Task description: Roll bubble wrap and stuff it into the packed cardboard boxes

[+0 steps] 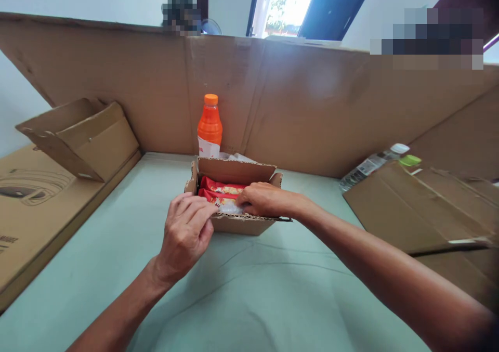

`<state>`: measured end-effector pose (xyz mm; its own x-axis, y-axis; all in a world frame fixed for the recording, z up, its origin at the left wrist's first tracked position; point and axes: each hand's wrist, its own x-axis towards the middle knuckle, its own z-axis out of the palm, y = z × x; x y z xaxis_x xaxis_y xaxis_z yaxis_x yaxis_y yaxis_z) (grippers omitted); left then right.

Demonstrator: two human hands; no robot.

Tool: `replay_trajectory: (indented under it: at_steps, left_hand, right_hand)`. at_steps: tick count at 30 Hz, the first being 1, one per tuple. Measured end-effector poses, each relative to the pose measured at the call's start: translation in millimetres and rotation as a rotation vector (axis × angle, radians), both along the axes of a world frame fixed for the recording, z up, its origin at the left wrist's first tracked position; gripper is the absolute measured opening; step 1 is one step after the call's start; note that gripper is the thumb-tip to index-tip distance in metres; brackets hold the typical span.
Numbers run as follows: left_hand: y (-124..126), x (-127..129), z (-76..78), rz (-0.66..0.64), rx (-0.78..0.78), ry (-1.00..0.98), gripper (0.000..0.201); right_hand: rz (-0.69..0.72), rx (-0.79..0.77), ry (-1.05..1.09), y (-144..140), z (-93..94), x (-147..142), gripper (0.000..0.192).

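A small open cardboard box (241, 226) stands before me on the pale green surface, its back flap upright. Red snack packets (220, 188) with a printed pattern lie inside, and a bit of clear plastic (231, 207) shows near the front wall. At the box's front left corner, my left hand (187, 227) is closed over the edge. My right hand (260, 198) reaches in over the right side, its fingers curled down at the right end of the packets. Those fingertips are partly hidden, so what they grip cannot be made out.
Behind the box stands an orange bottle (210, 126) with a white label. Cardboard boxes sit at the left (93, 139) and the right (413, 206); a clear plastic bottle (370, 165) leans by the right one. A tall cardboard wall (312, 102) closes off the back, with blurred-out shapes beyond.
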<state>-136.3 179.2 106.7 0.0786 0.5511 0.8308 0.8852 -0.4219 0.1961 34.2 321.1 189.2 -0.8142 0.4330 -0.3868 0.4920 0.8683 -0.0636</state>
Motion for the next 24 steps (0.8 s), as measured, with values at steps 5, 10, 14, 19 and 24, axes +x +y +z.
replay_trajectory:
  at_steps: [5,10,14,19,24]
  left_hand:
    - [-12,-9,-9.6,0.125,-0.019,-0.303,0.059]
    - [-18,-21,-46.2,-0.036,-0.493,-0.899,0.068]
    - [-1,-23,-55.9,-0.164,-0.629,-1.109,0.068]
    - [26,5,-46.8,-0.176,-0.518,-1.203,0.053]
    - [-2,55,-49.9,-0.341,-0.628,-1.124,0.044]
  right_hand:
    - [-0.249,0.231,0.593,-17,10.1,76,0.024]
    - [-0.617,0.028,0.841,-45,-53.3,136,0.045]
    - [-0.682,-0.112,0.894,-44,-112.8,102,0.05]
    - [-0.755,-0.006,1.035,-37,-115.2,93,0.03]
    - [-0.86,0.291,1.088,-107,-122.9,166,0.038]
